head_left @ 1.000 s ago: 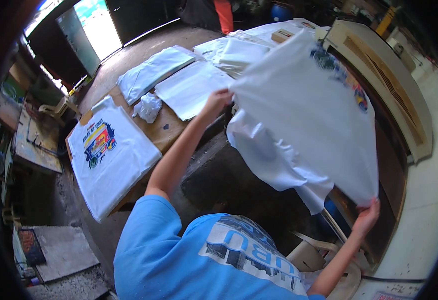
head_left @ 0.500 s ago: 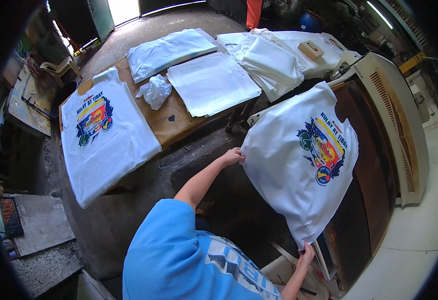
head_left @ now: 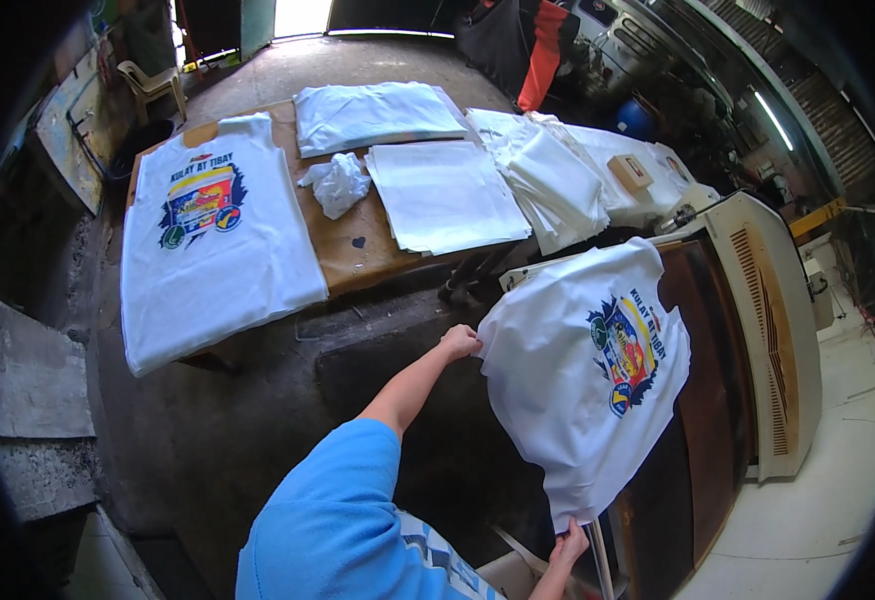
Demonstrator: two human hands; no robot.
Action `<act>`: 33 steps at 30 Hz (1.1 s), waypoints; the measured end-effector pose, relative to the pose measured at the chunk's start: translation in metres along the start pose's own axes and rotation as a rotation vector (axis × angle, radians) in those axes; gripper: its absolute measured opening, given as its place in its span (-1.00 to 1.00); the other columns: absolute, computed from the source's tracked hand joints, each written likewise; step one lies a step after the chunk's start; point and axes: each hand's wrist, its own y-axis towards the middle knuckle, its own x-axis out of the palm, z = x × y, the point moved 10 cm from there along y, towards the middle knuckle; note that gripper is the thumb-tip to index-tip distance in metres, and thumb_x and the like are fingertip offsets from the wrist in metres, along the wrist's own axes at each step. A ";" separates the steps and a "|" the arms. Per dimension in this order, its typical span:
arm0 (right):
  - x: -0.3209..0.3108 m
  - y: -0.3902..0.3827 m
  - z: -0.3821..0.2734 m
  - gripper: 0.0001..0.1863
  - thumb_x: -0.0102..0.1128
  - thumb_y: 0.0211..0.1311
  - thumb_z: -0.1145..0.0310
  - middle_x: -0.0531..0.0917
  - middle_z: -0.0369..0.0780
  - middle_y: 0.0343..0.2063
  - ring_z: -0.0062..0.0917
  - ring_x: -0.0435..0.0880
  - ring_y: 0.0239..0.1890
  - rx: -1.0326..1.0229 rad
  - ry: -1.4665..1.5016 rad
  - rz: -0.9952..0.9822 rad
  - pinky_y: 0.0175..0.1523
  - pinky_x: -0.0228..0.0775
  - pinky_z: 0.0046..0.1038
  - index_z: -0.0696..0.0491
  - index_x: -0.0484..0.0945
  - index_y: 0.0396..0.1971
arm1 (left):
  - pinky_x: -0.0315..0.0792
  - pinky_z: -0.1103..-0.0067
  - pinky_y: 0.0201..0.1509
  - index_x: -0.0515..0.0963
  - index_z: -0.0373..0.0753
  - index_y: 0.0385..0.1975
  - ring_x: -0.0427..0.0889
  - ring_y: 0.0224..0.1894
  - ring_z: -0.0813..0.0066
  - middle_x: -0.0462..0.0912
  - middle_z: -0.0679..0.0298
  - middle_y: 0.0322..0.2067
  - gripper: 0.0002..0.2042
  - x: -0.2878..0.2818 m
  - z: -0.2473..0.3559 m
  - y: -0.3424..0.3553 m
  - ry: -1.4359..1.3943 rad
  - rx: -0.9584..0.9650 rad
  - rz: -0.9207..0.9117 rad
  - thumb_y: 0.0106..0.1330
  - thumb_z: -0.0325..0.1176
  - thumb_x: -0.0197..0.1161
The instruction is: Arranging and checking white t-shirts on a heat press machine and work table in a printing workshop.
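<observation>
A white printed fabric shirt panel [head_left: 548,400] hangs stretched between my hands, its colourful print facing up. My left hand [head_left: 461,341] is closed on its left hem corner. Lower down, my right hand [head_left: 570,545] pinches the near corner. The panel's far end lies over the brown bed [head_left: 703,330] of a heat press, whose raised cream lid [head_left: 808,400] stands to the right. To the left, a stack of similar printed white panels [head_left: 238,270] lies on the brown-topped table [head_left: 343,270], away from my hands.
Farther back on the table are a folded white cloth pile [head_left: 378,115], white paper sheets [head_left: 448,200] and a crumpled white plastic bag [head_left: 338,185]. More white fabric [head_left: 548,180] and a small brown box [head_left: 630,173] lie beyond. A plastic chair [head_left: 155,88] stands far left.
My view has turned a little, shifting the table and stack. The panel has sunk lower and flattened somewhat over the press bed, with both hands keeping hold of its corners.
</observation>
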 end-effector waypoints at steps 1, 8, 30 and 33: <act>0.002 -0.006 0.000 -0.82 0.07 0.05 0.49 0.53 -0.18 -0.35 -0.50 0.52 -0.29 0.009 0.007 -0.021 -0.23 0.35 -0.48 0.25 0.47 -0.34 | 0.32 0.42 -0.06 0.59 -0.12 -0.37 0.52 -0.20 0.36 0.59 0.28 -0.34 -0.69 -0.009 0.001 -0.004 0.031 0.004 0.061 -0.14 -0.16 0.25; 0.042 -0.087 -0.064 -0.67 0.02 0.05 0.47 0.52 -0.15 -0.24 -0.41 0.47 -0.15 -0.059 0.341 -0.308 0.04 0.24 -0.42 0.28 0.36 -0.16 | 0.29 0.40 -0.09 0.59 -0.18 -0.51 0.49 -0.22 0.47 0.57 0.28 -0.37 -0.78 0.008 0.039 -0.012 -0.072 0.141 0.024 -0.17 -0.25 0.24; 0.154 -0.433 -0.168 -0.79 0.13 0.05 0.40 0.56 -0.12 -0.51 -0.42 0.49 -0.47 -0.944 -0.308 -0.670 -0.33 0.32 -0.46 0.24 0.54 -0.38 | 0.34 0.58 -0.09 0.42 -0.26 -0.17 0.49 -0.22 0.58 0.53 0.29 -0.29 -0.72 -0.349 -0.175 -0.683 -1.270 0.633 0.518 0.26 -0.27 -0.14; 0.211 -0.478 -0.132 -0.83 0.14 0.03 0.45 0.55 -0.16 -0.57 -0.50 0.49 -0.52 -0.688 -0.109 -0.860 -0.39 0.32 -0.53 0.27 0.54 -0.45 | 0.37 0.61 -0.14 0.42 -0.26 -0.20 0.50 -0.24 0.56 0.53 0.31 -0.29 -0.75 -0.392 -0.189 -0.781 -1.182 0.772 0.463 0.26 -0.29 -0.11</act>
